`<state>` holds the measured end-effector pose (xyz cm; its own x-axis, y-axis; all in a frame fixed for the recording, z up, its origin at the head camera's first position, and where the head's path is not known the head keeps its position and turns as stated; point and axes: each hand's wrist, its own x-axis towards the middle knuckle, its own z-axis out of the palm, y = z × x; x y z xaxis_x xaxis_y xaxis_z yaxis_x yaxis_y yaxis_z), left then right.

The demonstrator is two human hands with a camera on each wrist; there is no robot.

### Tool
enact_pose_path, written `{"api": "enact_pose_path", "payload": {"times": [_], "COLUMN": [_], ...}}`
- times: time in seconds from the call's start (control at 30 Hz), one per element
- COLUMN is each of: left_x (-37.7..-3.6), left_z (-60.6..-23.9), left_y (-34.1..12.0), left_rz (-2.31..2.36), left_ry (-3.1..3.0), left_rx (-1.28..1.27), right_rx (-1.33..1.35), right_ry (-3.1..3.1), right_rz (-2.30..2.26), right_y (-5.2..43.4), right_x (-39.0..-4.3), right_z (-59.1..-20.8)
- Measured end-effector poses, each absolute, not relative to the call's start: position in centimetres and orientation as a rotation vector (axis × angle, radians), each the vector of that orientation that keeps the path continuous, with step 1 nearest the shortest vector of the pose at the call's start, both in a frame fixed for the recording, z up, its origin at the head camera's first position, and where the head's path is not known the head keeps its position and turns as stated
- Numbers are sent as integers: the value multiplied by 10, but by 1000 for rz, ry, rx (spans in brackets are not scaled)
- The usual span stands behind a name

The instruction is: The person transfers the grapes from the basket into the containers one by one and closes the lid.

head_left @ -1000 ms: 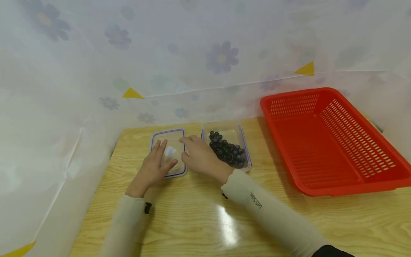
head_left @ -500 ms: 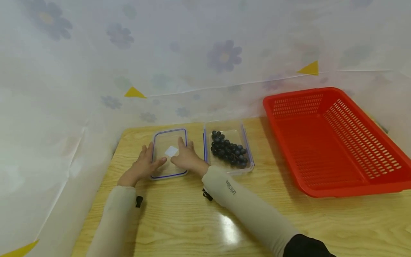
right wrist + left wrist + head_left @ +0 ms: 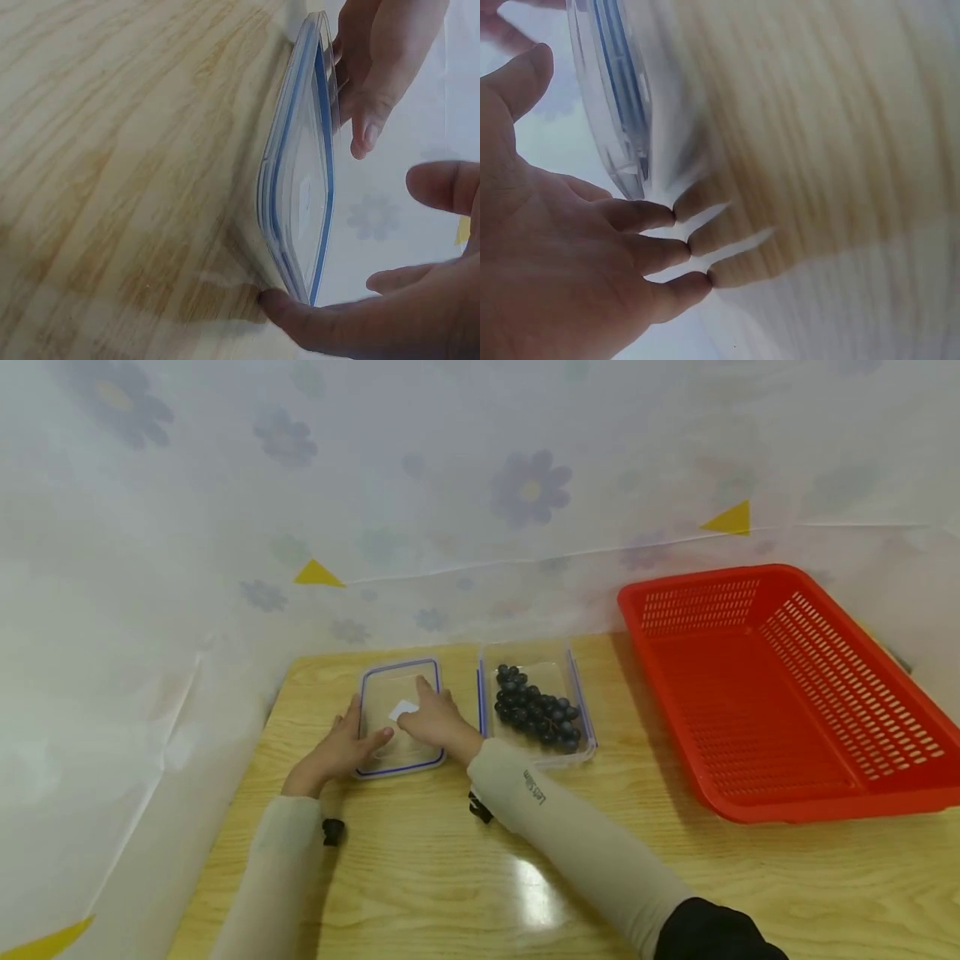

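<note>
Position of items, observed from where I stand: a flat, clear plastic rectangular lid with a blue seal lies near the far left corner of the pale wood-grain desk, a white label showing on it. To its right, close to the far edge, stands a clear rectangular plastic container with a bunch of dark, round grapes in it. Further right along that edge sits a red slotted plastic basket.

State of hands: the left hand is released, fingers extended beside the lid's left edge, fingertips on the desk, thumb apart. The right hand is likewise released, over the lid's right side, one finger at its edge; whether that finger presses or merely rests I cannot tell.

Progress: the grapes are inside the container, a part I judge done. The container is uncovered and the lid lies apart from it. I judge handling of the lid to be at an early stage, lid and container not yet joined
</note>
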<state>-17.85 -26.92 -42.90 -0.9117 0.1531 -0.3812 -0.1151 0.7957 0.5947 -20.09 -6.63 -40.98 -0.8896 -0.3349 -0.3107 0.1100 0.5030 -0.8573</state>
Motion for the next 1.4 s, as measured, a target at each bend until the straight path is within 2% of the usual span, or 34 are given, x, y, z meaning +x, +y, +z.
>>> {"api": "enact_pose_path", "payload": {"times": [0.33, 0.83, 1.17, 1.4], "left_x": [-169, -161, -156, -151], "left_z": [-419, -406, -381, -367], "left_y": [-270, -257, -235, -218], "left_rz": [1191, 1364, 1634, 1806], "left_ry": [2574, 2828, 2824, 2714], "left_rx": [-69, -2, 168, 261], "right_rx": [-98, 13, -231, -262], "right_ry": [2415, 2304, 2602, 2505], "right_rz": [-1551, -1823, -1856, -1977], "right_y": [-53, -19, -4, 3], "right_x": [-208, -219, -202, -189], "right_z": [-401, -367, -356, -347]}}
